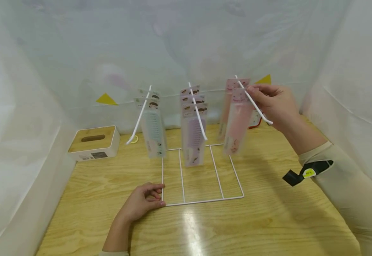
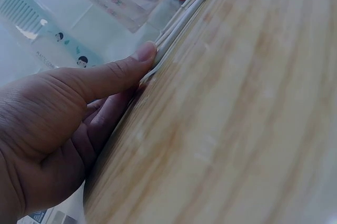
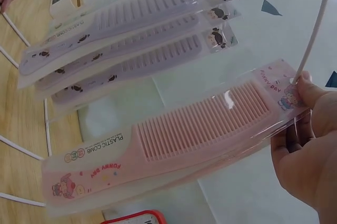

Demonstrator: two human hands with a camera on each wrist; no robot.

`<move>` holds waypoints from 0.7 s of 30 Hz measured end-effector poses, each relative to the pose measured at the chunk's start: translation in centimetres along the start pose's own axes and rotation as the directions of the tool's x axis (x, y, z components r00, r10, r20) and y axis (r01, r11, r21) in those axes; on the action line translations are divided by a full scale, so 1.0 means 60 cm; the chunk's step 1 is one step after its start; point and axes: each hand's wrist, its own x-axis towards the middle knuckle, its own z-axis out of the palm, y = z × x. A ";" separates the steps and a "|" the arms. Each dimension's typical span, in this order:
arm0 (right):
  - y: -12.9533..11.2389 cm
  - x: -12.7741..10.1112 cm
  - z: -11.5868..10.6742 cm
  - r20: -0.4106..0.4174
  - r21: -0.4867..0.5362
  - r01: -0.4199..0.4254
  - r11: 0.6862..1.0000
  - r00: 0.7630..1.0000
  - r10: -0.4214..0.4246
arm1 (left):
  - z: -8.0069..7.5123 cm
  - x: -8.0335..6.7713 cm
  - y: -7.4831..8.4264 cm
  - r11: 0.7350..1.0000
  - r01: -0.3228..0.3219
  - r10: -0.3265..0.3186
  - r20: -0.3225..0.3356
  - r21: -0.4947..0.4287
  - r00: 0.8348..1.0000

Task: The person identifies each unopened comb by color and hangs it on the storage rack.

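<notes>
Head view shows a white wire rack (image 1: 201, 177) standing on a wooden table (image 1: 269, 220), with three white pegs sloping up from it. Teal combs (image 1: 154, 133) in clear packets hang on the left peg (image 1: 139, 115); two header cards can be counted there. Three purple combs (image 1: 193, 140) hang on the middle peg (image 1: 198, 112), and the right wrist view confirms three of them stacked one behind another. On the right peg (image 1: 253, 101) there are two pink combs: one hanging further back (image 1: 225, 113) and a front pink comb (image 1: 237, 128) at the peg, its card end pinched between thumb and curled fingers of the right hand (image 1: 276, 105). From the right wrist, the thumb presses the packet's printed end just beside the peg. The left hand (image 1: 142, 201) rests on the table at the rack's near left corner; the left wrist view shows its thumb pressed against the wire of the base with the other fingers curled beneath, gripping it. One tissue box (image 1: 93, 142) with a wooden lid sits at the table's far left, well apart from the rack. Something red (image 1: 256, 124) lies behind the right-hand combs; what it is cannot be told
</notes>
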 end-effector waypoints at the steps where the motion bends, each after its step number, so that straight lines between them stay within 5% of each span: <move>1: 0.000 0.004 -0.001 0.004 -0.003 -0.002 1.000 1.000 0.002 | 0.000 0.000 0.001 1.000 -0.001 0.001 0.000 0.000 1.000; 12: 0.006 0.025 -0.010 0.140 0.106 0.052 0.993 0.988 -0.066 | -0.001 -0.002 0.002 1.000 0.005 -0.005 -0.002 0.001 1.000; 21: 0.040 0.020 -0.078 0.164 0.079 0.087 0.993 0.982 -0.099 | 0.000 -0.002 0.001 1.000 0.005 -0.005 0.001 -0.001 1.000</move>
